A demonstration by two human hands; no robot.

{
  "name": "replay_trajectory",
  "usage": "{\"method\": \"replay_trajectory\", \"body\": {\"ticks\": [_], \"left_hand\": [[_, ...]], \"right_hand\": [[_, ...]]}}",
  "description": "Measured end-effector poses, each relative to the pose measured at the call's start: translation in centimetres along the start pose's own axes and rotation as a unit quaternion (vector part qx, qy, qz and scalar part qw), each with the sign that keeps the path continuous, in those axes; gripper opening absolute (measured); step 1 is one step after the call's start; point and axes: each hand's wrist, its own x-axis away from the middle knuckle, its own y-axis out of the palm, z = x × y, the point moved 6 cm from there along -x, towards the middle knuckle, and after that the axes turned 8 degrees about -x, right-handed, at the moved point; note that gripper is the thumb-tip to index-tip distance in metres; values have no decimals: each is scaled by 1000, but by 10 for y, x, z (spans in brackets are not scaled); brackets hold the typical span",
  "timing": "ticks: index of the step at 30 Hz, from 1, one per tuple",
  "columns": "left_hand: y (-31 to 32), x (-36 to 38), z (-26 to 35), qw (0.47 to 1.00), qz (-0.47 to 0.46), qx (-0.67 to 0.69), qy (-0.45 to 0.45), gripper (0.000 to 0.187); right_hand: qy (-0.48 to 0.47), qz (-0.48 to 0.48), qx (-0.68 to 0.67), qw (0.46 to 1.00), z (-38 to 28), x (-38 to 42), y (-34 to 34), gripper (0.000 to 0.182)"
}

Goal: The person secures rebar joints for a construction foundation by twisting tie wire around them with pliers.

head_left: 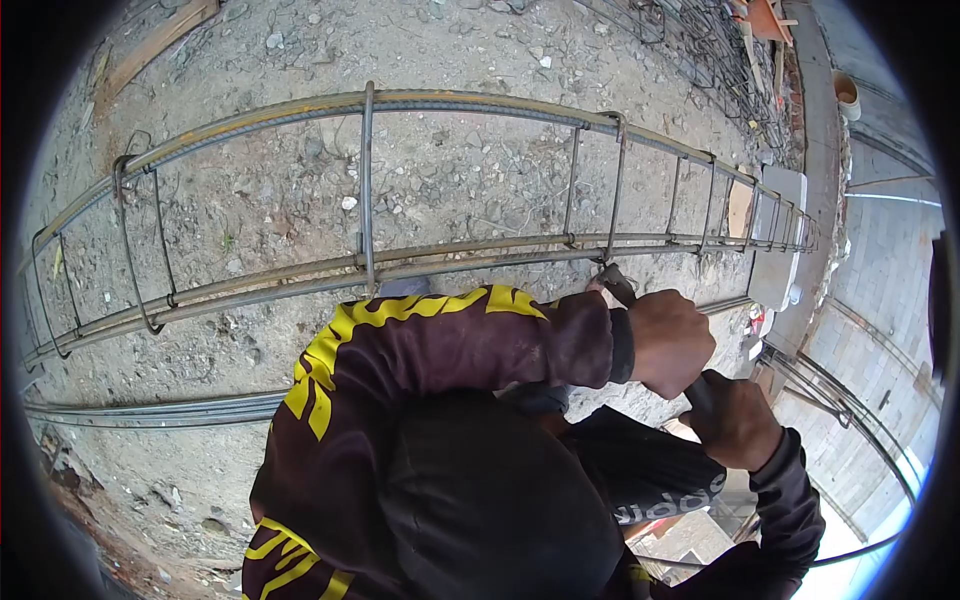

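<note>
A dark metal tool (618, 286), apparently pincers, has its head at the near lower bars of a long rebar cage (470, 248), by a stirrup. My left hand (672, 342) is closed in a fist around the tool's middle, so most of it is hidden. Close behind, my right hand (737, 422) is wrapped around a black handle (708, 392) that seems to belong to the same tool. Wire at the joint is too small to make out. The cage runs across the view, with square stirrups (368, 190) spaced along it.
Loose straight bars (160, 411) lie on the stony ground below the cage. A wooden board (160, 50) is at upper left and tangled rebar (700, 60) at upper right. Beyond the cage's right end stand a block wall (870, 330) and a bucket (847, 95).
</note>
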Motion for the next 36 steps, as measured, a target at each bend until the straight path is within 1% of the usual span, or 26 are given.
{"method": "replay_trajectory", "body": {"ticks": [2,3,4,6,7,8,9,10,11,12,13,15,16,17,20,21,24,26,27,28,29,30,31,33,34,36], "left_hand": [[11,13,3,999,-22,-39,13,13],[16,19,8,991,28,-116,55,16],[10,27,12,977,122,-132,114,19],[-4,55,20,910,304,-161,231,26],[-11,72,19,912,305,-82,263,29],[-19,96,16,907,304,1,292,33],[-18,115,0,956,204,48,203,36],[-10,129,-18,985,99,93,111,39],[3,133,-41,980,45,192,-24,38],[22,140,-67,947,-9,281,-158,37],[40,150,-85,885,-59,360,-288,37],[49,128,-71,789,26,577,-210,36],[55,115,-66,718,68,673,-165,37],[69,104,-67,758,-38,636,-142,48],[86,99,-46,739,-298,601,-64,60],[88,106,-37,794,-352,494,-43,57],[94,107,-22,761,-235,605,-23,58],[94,94,-20,689,-110,711,-89,43],[95,88,-19,655,-79,746,-95,38],[96,85,-19,615,-50,780,-101,33],[100,84,-18,614,-56,779,-115,23],[101,84,-15,620,-54,774,-118,22],[98,84,-14,629,-53,766,-121,22],[91,85,-14,635,-49,757,-147,18],[89,85,-14,594,-31,788,-160,19],[92,87,-10,502,10,845,-185,20]], "right_hand": [[25,-2,-166,986,5,-15,39,40],[21,5,-204,979,6,-19,48,37],[15,10,-242,970,8,-23,57,34],[-149,29,-259,954,3,-34,77,28],[-232,41,-262,936,-1,-36,79,26],[-130,-11,-327,936,6,-40,84,23],[-25,-66,-386,920,9,-37,89,21],[80,-118,-438,887,14,-33,97,19],[57,-141,-518,842,16,-35,110,17],[61,-168,-572,801,17,-34,119,18],[63,-195,-621,757,11,-35,124,18],[44,-246,-704,664,2,-36,138,21],[32,-254,-715,651,1,-35,141,20],[20,-259,-726,636,0,-35,141,19],[21,-263,-743,615,8,-31,142,19],[21,-266,-746,610,7,-30,142,20],[19,-254,-744,618,-3,-35,145,19],[0,-239,-740,628,-3,-47,159,19],[6,-261,-727,636,-2,-52,162,23],[-18,-252,-748,614,-3,-51,161,24],[-40,-241,-768,591,-3,-49,159,25],[-61,-228,-789,567,-5,-45,152,27],[-71,-290,-797,526,-8,-43,146,29],[-37,-266,-832,485,-12,-45,139,28],[-21,-254,-848,464,-15,-46,140,28],[-4,-242,-839,488,-13,-47,159,19]]}}
